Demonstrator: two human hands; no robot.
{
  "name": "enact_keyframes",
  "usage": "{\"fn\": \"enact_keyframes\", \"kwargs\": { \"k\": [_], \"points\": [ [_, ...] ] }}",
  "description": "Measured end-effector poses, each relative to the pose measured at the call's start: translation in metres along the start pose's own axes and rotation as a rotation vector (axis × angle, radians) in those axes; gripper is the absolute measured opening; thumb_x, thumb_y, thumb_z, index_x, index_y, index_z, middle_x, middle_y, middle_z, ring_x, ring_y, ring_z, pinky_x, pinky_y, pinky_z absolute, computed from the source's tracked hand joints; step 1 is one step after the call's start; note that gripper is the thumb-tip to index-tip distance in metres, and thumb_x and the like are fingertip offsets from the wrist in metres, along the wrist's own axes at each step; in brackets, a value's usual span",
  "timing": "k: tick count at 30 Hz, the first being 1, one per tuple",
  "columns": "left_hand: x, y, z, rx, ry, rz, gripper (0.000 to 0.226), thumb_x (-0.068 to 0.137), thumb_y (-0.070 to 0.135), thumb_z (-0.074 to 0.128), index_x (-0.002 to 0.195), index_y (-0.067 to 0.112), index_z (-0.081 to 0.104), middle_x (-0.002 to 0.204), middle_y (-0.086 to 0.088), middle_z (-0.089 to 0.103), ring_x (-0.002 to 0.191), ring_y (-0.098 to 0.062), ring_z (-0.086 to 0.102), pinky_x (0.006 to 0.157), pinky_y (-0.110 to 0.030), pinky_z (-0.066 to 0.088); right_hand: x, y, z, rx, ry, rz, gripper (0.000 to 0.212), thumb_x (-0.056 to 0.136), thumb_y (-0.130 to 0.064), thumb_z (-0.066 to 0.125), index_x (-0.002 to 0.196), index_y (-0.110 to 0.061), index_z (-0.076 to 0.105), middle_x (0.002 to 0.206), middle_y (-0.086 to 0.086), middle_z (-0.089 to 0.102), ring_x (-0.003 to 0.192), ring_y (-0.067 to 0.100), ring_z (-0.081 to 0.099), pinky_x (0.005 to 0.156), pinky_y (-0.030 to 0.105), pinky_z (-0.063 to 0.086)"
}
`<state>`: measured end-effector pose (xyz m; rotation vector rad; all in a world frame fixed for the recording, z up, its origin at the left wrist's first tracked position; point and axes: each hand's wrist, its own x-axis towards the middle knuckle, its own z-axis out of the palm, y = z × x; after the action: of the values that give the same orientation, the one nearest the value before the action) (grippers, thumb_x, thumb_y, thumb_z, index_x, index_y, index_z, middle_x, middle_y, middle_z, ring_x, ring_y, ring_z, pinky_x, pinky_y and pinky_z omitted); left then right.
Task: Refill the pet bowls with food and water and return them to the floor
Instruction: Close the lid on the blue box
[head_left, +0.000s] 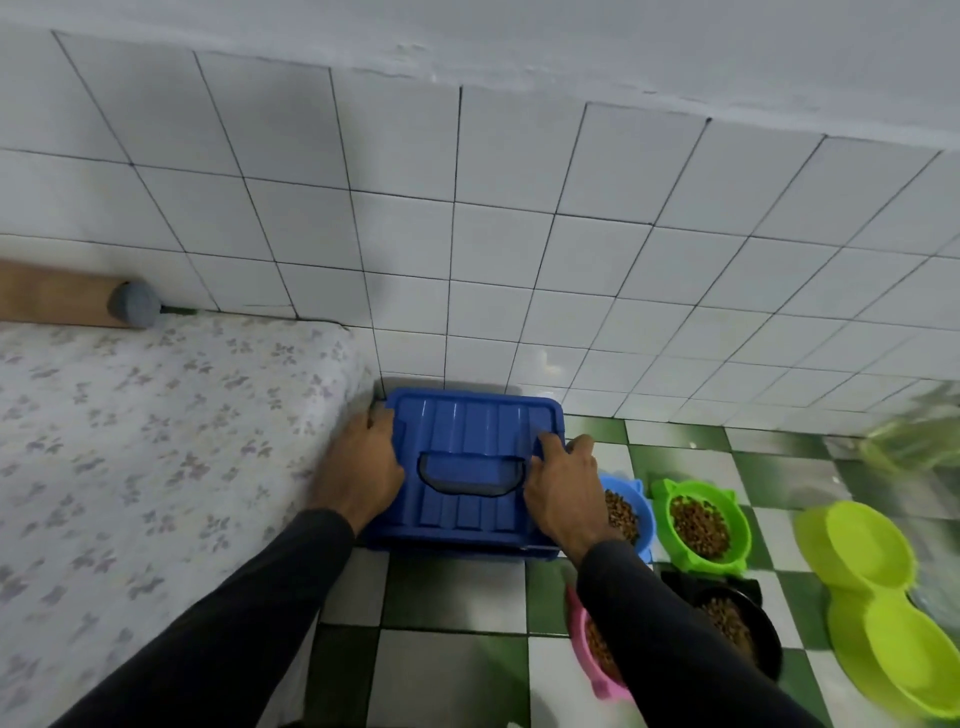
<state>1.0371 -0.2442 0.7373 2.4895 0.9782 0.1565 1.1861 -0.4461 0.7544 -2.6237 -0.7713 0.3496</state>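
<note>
A blue plastic container with a ribbed lid and a recessed handle stands on the floor against the tiled wall. My left hand grips its left edge and my right hand grips its right edge. To its right sit a blue bowl and a green bowl, both holding brown kibble. Nearer me, a pink bowl and a black bowl also hold kibble, partly hidden by my right sleeve. A lime-green double bowl lies at the far right with nothing in it.
A bed with a floral sheet fills the left side, right beside the container. The floor is green and white checkered tile. A wooden post with a grey cap lies at the bed's far edge. A blurred greenish object sits at the right.
</note>
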Motion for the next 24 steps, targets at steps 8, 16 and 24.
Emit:
{"fn": "enact_keyframes", "kwargs": {
  "k": [8, 16, 24],
  "points": [
    [-0.003, -0.002, 0.01, -0.028, -0.026, -0.069, 0.034, 0.087, -0.005, 0.057, 0.12, 0.003, 0.059, 0.109, -0.015, 0.057, 0.08, -0.02, 0.049, 0.069, -0.03, 0.04, 0.003, 0.016, 0.008, -0.069, -0.136, 0.019, 0.055, 0.091, -0.011, 0.059, 0.144, -0.015, 0.043, 0.134, 0.014, 0.04, 0.118, 0.033, 0.048, 0.104, 0.04, 0.045],
    [0.002, -0.005, 0.018, -0.016, -0.006, -0.092, 0.057, 0.091, -0.002, 0.061, 0.146, 0.003, 0.049, 0.13, -0.02, 0.052, 0.109, -0.033, 0.056, 0.094, -0.038, 0.049, 0.008, 0.018, 0.009, -0.083, -0.128, -0.004, 0.052, 0.093, -0.013, 0.061, 0.143, -0.017, 0.046, 0.134, 0.012, 0.044, 0.118, 0.028, 0.049, 0.103, 0.036, 0.044],
    [0.0, -0.008, 0.023, 0.015, 0.038, -0.066, 0.053, 0.089, 0.0, 0.066, 0.141, 0.004, 0.055, 0.118, -0.019, 0.056, 0.095, -0.029, 0.057, 0.081, -0.033, 0.049, 0.013, 0.018, 0.01, -0.106, -0.133, 0.011, 0.049, 0.094, -0.01, 0.061, 0.142, -0.017, 0.049, 0.133, 0.013, 0.045, 0.118, 0.029, 0.05, 0.1, 0.037, 0.048]
  ]
}}
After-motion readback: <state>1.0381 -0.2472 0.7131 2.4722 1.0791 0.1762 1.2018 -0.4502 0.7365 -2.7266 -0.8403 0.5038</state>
